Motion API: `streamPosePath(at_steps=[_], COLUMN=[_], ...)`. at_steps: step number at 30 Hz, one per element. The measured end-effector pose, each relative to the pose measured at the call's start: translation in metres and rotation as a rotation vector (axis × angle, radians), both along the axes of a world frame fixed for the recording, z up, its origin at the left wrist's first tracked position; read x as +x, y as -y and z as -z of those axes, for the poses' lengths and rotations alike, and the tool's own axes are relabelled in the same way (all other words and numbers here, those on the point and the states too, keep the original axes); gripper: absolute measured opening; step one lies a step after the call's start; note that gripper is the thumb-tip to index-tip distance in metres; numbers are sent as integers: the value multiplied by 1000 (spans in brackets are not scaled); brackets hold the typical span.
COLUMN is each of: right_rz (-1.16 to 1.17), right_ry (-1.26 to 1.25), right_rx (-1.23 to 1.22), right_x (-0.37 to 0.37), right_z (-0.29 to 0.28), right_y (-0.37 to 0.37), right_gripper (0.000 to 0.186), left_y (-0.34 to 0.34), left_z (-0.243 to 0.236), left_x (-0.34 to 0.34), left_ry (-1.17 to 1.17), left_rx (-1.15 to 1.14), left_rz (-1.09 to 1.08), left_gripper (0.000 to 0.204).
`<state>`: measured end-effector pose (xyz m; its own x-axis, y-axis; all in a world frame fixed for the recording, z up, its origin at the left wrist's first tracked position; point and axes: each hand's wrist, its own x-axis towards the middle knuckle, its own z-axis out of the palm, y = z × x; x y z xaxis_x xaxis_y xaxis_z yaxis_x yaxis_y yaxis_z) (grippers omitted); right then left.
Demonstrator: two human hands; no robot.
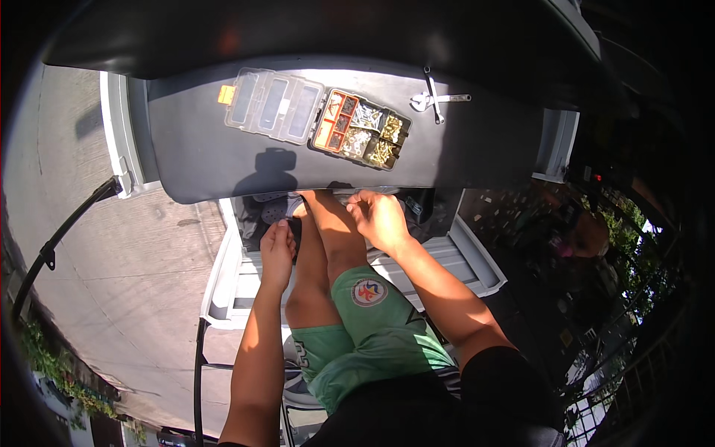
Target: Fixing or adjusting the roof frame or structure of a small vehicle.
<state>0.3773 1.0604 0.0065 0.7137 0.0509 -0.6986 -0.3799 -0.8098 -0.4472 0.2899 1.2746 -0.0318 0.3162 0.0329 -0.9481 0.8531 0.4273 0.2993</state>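
My left hand [277,246] pinches a small dark part [295,232] beside my bare knee, its fingers closed on it. My right hand [380,217] is curled just under the front edge of a black padded seat [201,149]; what it grips is hidden. On the seat lies an open parts organiser [361,128] with orange trays full of several screws, its clear lid [272,104] flipped to the left. A pair of metal wrenches [436,98] rests to the right of the box.
My legs in green shorts [365,335] stand on a white vehicle frame [231,268]. Concrete ground [112,261] spreads to the left. A black bar [59,238] curves at the far left. Plants and a fence [633,343] fill the right side.
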Motion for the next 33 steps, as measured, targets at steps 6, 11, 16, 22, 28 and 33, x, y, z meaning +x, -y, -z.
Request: streamPosePath(at_steps=[6, 11, 16, 22, 28, 33], right_rz=[248, 118, 57, 238, -58, 185], right_ry=[-48, -128, -171, -125, -198, -149], right_rx=[-238, -265, -178, -236, -261, -316], right_x=[2, 14, 12, 15, 29, 29], right_z=[43, 77, 83, 88, 90, 87], right_y=[54, 65, 70, 75, 78, 78], right_gripper=[21, 60, 63, 62, 49, 48], left_y=[-11, -14, -4, 15, 22, 21], left_z=[3, -9, -56, -124, -108, -106], left_x=[-45, -87, -139, -198, -212, -215], left_ry=[94, 77, -59, 183, 358, 345], left_rx=[235, 279, 239, 308, 487, 487], left_rz=[403, 452, 720, 917, 902, 899], left_gripper=[40, 48, 52, 46, 36, 33])
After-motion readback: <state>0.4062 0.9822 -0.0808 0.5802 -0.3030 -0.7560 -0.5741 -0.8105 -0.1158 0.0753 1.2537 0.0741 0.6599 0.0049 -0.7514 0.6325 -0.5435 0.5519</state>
